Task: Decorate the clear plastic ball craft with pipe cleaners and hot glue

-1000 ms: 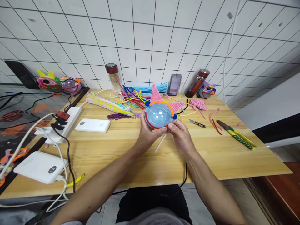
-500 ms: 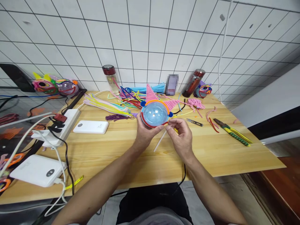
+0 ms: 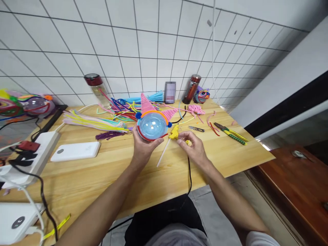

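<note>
My left hand [image 3: 145,148] is wrapped around the lower left of a clear plastic ball [image 3: 153,127], thumb along its bottom edge. Pink pipe-cleaner ears [image 3: 146,105], an orange strip, dark blue pompoms [image 3: 138,115] and a red strip [image 3: 160,137] decorate the ball. Beside it on the right is my right hand [image 3: 193,147], fingers curved, with a gap between thumb and forefinger. A yellow glue gun [image 3: 174,132] lies just behind the right fingertips and is partly covered by them. From the gun a white glue stick [image 3: 163,153] sticks out towards me.
Pipe cleaners [image 3: 94,121] and a purple bundle [image 3: 112,135] lie at left, near a white power bank [image 3: 75,151]. Small snips [image 3: 196,128] and pliers [image 3: 230,133] are at right. Bottles [image 3: 96,89], a phone [image 3: 170,92] and another decorated ball [image 3: 201,95] stand at the back.
My right hand has drawn away from the ball's lower edge to the right, uncovering the glue gun. My left hand still grips the ball. The view has turned to the right.
</note>
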`<action>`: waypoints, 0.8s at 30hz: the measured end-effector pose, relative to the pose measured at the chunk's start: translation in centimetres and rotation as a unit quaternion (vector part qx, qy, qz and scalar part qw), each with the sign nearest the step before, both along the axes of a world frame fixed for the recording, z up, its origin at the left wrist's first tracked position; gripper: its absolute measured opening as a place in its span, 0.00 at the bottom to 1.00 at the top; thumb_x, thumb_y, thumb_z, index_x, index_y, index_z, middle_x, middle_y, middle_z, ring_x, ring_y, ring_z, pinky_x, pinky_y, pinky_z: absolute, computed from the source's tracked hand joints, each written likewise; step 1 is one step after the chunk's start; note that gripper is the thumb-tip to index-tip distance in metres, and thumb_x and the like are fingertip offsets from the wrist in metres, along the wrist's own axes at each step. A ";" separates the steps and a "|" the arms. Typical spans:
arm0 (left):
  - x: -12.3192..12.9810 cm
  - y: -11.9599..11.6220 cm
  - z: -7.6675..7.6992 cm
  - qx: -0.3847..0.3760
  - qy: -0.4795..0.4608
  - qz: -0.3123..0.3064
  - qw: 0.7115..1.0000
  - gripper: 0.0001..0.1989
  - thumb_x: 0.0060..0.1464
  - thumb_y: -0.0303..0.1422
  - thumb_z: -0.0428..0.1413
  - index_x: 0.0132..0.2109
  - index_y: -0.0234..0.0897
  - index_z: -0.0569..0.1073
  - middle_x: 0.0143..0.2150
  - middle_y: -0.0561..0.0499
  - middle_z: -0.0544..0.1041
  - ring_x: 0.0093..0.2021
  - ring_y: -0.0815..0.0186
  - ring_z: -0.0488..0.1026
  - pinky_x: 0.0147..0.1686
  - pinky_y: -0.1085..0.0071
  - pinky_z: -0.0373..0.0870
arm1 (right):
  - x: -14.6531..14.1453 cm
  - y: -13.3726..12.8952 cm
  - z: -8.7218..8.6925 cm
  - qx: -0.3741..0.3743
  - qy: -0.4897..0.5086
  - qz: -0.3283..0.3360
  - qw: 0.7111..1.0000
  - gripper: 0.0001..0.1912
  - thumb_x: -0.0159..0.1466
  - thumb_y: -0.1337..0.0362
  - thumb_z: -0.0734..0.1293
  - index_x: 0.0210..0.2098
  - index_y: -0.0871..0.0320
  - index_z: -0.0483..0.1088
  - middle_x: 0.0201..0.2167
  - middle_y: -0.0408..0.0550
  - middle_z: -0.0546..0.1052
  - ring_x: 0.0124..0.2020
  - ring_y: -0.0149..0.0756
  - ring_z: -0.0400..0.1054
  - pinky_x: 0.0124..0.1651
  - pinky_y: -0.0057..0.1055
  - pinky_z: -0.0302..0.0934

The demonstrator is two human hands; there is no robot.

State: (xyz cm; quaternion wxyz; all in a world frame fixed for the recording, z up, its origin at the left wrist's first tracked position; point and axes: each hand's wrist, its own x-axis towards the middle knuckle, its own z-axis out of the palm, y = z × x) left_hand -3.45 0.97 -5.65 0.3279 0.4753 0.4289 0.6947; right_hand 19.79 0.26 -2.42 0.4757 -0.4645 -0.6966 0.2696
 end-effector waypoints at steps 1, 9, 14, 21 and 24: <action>-0.1 0.1 0.1 0.006 0.001 -0.001 1.000 0.60 0.38 0.55 0.81 0.70 0.45 0.60 0.70 0.38 0.70 0.71 0.49 0.73 0.75 0.48 0.69 | 2.3 1.0 -0.4 0.008 -0.046 -0.037 0.998 0.13 0.70 0.51 0.72 0.45 0.53 0.79 0.45 0.52 0.85 0.45 0.45 0.78 0.53 0.44 0.73; -0.3 -0.3 1.6 0.010 0.032 0.040 0.999 0.63 0.31 0.58 0.82 0.69 0.45 0.62 0.68 0.40 0.71 0.71 0.47 0.73 0.74 0.50 0.70 | 23.1 7.0 -1.4 -0.128 -0.425 -0.322 0.836 0.27 0.70 0.57 0.70 0.59 0.74 0.76 0.63 0.84 0.77 0.66 0.71 0.71 0.67 0.57 0.63; 0.0 -0.2 3.0 0.019 0.046 0.057 0.997 0.61 0.33 0.61 0.80 0.68 0.44 0.63 0.67 0.40 0.71 0.70 0.48 0.73 0.73 0.49 0.70 | 28.3 7.8 -3.5 -0.160 -0.502 -0.273 0.805 0.29 0.74 0.52 0.64 0.62 0.70 0.75 0.60 0.79 0.80 0.61 0.69 0.76 0.61 0.55 0.68; 0.2 1.0 4.6 0.034 0.047 0.066 0.996 0.63 0.35 0.62 0.79 0.71 0.44 0.61 0.71 0.38 0.68 0.72 0.48 0.72 0.74 0.49 0.68 | 28.4 6.7 -2.3 -0.061 -0.334 -0.278 0.899 0.24 0.75 0.45 0.66 0.45 0.60 0.80 0.41 0.73 0.81 0.49 0.63 0.77 0.54 0.55 0.67; 0.2 1.7 6.0 0.043 0.058 0.064 0.995 0.62 0.37 0.60 0.79 0.71 0.44 0.60 0.72 0.37 0.68 0.72 0.48 0.72 0.75 0.50 0.68 | 27.4 5.5 0.2 -0.014 -0.249 -0.303 0.920 0.32 0.77 0.37 0.58 0.47 0.56 0.81 0.42 0.69 0.82 0.45 0.54 0.79 0.49 0.51 0.69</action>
